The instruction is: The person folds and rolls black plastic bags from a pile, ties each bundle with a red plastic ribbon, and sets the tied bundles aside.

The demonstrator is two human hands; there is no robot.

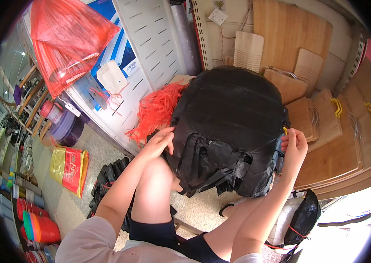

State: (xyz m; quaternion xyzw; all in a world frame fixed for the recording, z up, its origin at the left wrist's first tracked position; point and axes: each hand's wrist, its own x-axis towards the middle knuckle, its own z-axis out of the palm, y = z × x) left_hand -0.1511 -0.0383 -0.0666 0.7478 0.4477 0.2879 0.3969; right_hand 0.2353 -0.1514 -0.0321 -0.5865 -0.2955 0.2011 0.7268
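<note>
In front of my knees stands a thick pile of black plastic bags [231, 102], its top flat and rounded. Cut-out handles and crumpled plastic show along its near side. My left hand [160, 141] is at the pile's left edge, fingers bent and partly turned away from view. At the right edge is my right hand [294, 140], with fingers curled beside a small yellow piece [285, 130]. Whether either hand pinches the plastic is not clear. What supports the pile is mostly hidden.
Shredded red plastic strips [159, 110] lie behind left. Wooden cutting boards [330, 144] lean close on the right. A red plastic bag [70, 42] hangs by a white perforated panel [149, 39]. Black plastic bundles [109, 177] lie left of my leg; a black-and-white bundle [295, 217] stands right.
</note>
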